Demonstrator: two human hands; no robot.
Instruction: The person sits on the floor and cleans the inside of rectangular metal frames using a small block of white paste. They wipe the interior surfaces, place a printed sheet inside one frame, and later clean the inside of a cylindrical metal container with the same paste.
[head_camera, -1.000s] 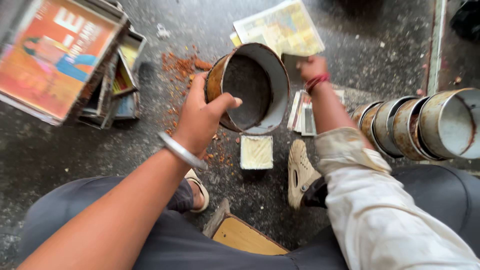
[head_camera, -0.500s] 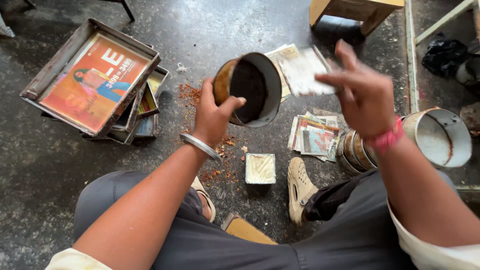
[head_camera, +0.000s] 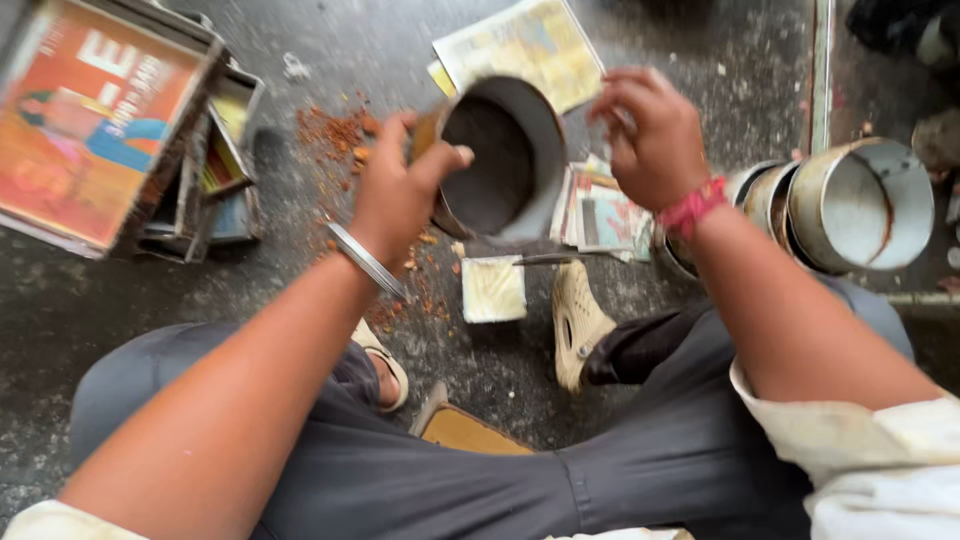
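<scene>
My left hand (head_camera: 398, 190), with a metal bangle on the wrist, grips the rim of a round metal tin (head_camera: 500, 160) tilted on its side, its dark inside facing me. My right hand (head_camera: 650, 135), with a red thread on the wrist, hovers just right of the tin's rim with fingers curled; motion blur hides whether it holds anything. Below the tin a small square container of pale paste (head_camera: 493, 289) sits on the floor with a thin stick resting across it.
A stack of printed paper sheets (head_camera: 605, 215) lies under my right hand. More empty round tins (head_camera: 860, 205) lie nested at right. Flat rectangular trays (head_camera: 95, 125) are stacked at left. Reddish crumbs (head_camera: 335, 130) litter the dark floor. My sandalled feet (head_camera: 578, 320) rest below.
My right hand dropped from a raised position to beside the tin's rim. The left hand kept hold of the tin. The view shifted closer.
</scene>
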